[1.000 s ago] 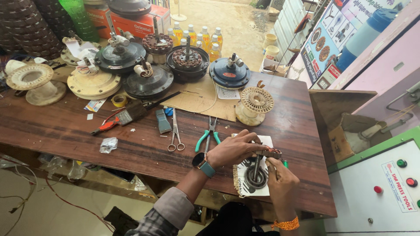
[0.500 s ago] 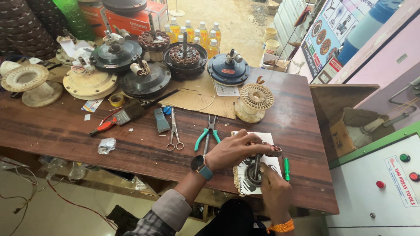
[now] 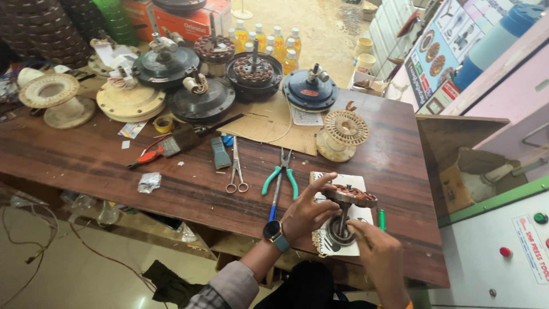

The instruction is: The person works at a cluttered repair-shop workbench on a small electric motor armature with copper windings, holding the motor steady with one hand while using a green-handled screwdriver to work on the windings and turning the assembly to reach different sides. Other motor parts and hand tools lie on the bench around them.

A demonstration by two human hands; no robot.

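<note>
Dark, grained wooden workbench (image 3: 103,166) over a pale tiled floor. Left of the wound stator (image 3: 354,196): crumpled foil scrap, steel scissors (image 3: 235,166), green-handled pliers (image 3: 280,177). Left hand (image 3: 306,213), fingers curled, grips the stator's copper-wound disc rim. The stator stands tilted on a white card (image 3: 334,180) near the bench's front edge. Right hand (image 3: 380,254) pinches its shaft base.
</note>
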